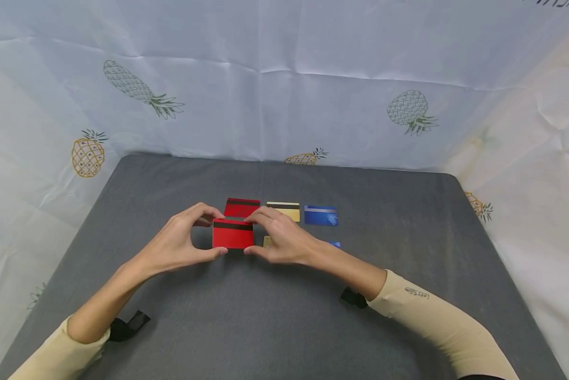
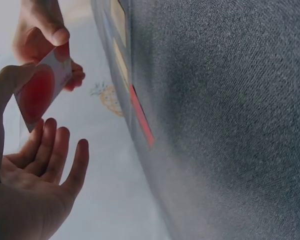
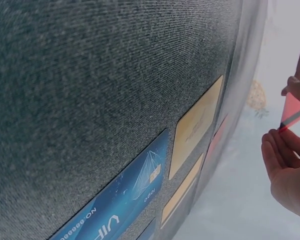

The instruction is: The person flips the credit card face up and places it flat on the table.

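A red card (image 1: pixel 233 237) with a black magnetic stripe is held up off the table between both hands. The left hand (image 1: pixel 182 237) pinches its left side, thumb at the lower edge and fingers at the upper. On the opposite side, the right hand (image 1: pixel 284 237) grips it in the same way. In the left wrist view the card's other face (image 2: pixel 40 92) shows white with a red round patch. Behind it a second red card (image 1: pixel 242 207) lies on the table, partly covered by the held card and hands.
In the back row also lie a gold card (image 1: pixel 286 211) and a blue card (image 1: pixel 321 216). Nearer, another gold card (image 3: pixel 197 127) and a blue VIP card (image 3: pixel 125 190) lie mostly hidden under the right arm in the head view. The grey tabletop (image 1: pixel 246 322) meets a pineapple-print curtain (image 1: pixel 265 105).
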Demonstrator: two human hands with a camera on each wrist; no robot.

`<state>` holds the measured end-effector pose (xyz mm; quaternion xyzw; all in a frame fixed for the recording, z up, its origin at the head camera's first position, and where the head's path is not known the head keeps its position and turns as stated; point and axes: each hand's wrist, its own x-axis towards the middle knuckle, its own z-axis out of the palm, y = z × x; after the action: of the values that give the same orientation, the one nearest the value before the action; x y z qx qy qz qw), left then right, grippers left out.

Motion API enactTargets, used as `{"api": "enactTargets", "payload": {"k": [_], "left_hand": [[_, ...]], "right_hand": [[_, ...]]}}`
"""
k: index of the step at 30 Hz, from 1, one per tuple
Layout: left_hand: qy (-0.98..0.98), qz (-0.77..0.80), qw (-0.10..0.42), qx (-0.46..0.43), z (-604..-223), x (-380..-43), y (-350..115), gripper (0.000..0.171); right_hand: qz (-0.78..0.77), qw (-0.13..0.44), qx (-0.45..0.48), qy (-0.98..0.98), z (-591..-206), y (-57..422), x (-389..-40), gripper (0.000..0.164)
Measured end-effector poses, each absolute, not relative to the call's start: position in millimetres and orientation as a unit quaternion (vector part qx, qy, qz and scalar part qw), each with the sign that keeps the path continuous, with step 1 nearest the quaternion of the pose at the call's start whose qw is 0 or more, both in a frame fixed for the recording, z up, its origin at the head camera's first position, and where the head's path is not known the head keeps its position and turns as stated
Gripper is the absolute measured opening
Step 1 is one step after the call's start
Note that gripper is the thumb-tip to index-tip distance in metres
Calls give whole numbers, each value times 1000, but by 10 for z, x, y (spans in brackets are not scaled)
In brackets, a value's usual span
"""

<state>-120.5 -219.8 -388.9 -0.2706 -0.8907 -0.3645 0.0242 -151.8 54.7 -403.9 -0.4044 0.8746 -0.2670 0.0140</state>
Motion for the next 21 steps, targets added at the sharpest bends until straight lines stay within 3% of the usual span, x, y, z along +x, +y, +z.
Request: {"api": "enactTargets", "payload": {"k": [21], "left_hand": [[-870,-412,12,-271,-3888,-1223,-2183,59]], "right_hand": [[-283,37,-401,871,-4038,509,-1509,60]]}}
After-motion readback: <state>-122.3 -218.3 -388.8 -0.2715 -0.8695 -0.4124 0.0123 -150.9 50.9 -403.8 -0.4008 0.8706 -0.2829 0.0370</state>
